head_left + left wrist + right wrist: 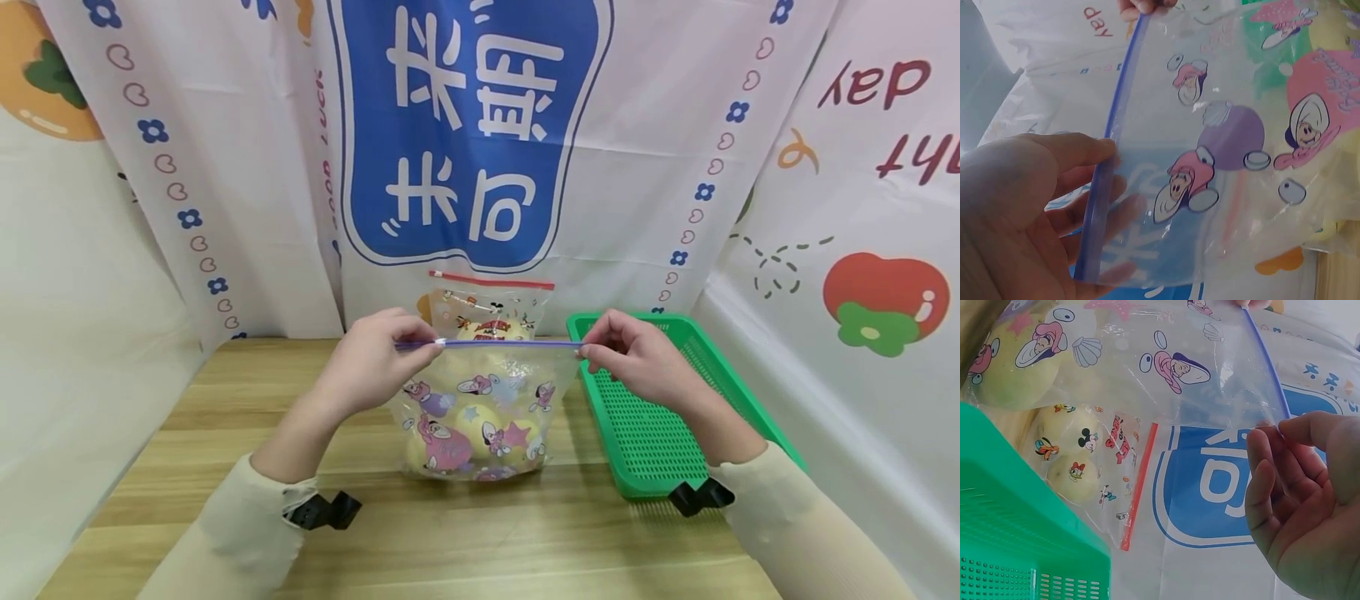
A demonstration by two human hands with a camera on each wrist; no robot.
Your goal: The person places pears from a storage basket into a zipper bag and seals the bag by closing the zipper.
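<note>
A clear zip bag [480, 417] with pink cartoon prints and a purple zip strip stands upright on the table, round pale-yellow fruits inside its lower part. My left hand [378, 358] pinches the strip's left end, thumb in front beside a small white slider [440, 342]. In the left wrist view the left fingers [1066, 219] show behind the film. At the strip's right corner my right hand [637, 358] pinches the bag between thumb and forefinger, the other fingers curled, as the right wrist view shows. The strip runs straight between both hands.
Behind it stands a second clear bag [492, 302] with a red zip strip, also holding yellow fruits. A green plastic basket [652, 433] sits at the right on the wooden table [225, 417]. A printed white cloth [285, 208] hangs at the back.
</note>
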